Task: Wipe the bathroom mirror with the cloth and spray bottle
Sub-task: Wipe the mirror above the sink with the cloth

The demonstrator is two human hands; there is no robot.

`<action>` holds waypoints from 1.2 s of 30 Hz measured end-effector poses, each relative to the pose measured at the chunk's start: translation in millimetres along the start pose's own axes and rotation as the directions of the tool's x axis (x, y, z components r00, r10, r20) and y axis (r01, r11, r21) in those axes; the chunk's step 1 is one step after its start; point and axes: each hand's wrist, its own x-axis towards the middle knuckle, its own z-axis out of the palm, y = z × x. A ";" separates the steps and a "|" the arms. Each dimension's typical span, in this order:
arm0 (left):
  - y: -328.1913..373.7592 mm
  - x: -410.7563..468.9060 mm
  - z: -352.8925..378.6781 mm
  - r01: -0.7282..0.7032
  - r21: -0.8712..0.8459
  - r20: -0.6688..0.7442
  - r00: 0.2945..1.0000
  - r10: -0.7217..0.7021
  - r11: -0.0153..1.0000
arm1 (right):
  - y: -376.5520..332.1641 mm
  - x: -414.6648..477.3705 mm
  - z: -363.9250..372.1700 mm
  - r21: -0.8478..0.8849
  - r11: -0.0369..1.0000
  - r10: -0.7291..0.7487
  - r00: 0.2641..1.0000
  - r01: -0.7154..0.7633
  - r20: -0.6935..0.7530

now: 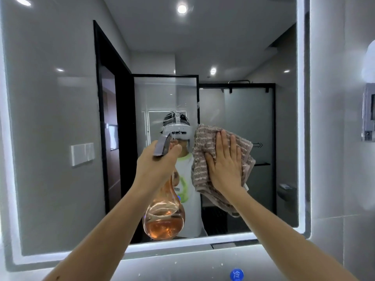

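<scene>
A large bathroom mirror (pixel 52 122) with a lit white border fills the head view. My left hand (pixel 156 169) grips the neck of a clear spray bottle (pixel 164 220) holding orange liquid, its grey nozzle aimed at the glass near the middle. A few spray streaks show on the glass above the nozzle. My right hand (pixel 225 165) lies flat, fingers spread, pressing a brown striped cloth (pixel 205 142) against the mirror just right of the bottle. The cloth's lower folds hang down behind my right wrist.
The mirror reflects a person, a black-framed glass shower screen and a dark door. A grey wall-mounted holder (pixel 368 116) hangs right of the mirror. A blue round cap (pixel 236 275) shows at the bottom edge below the mirror's lit frame.
</scene>
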 end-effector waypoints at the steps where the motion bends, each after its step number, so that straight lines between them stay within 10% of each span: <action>1: -1.2 3.7 -2.0 -0.015 -0.001 0.002 1.000 0.015 1.000 | -5.2 12.6 -2.7 0.008 1.000 -0.008 1.000 0.008 -0.007; 17: -23.9 3.6 -53.3 -0.008 0.020 -0.131 0.991 0.010 1.000 | -76.5 8.5 28.3 -0.136 0.909 -0.384 0.919 0.393 0.093; 36: 12.7 28.3 -23.7 -0.060 0.047 -0.153 0.986 0.066 0.997 | -34.5 71.4 -15.4 -0.111 0.985 -0.131 0.991 0.133 0.025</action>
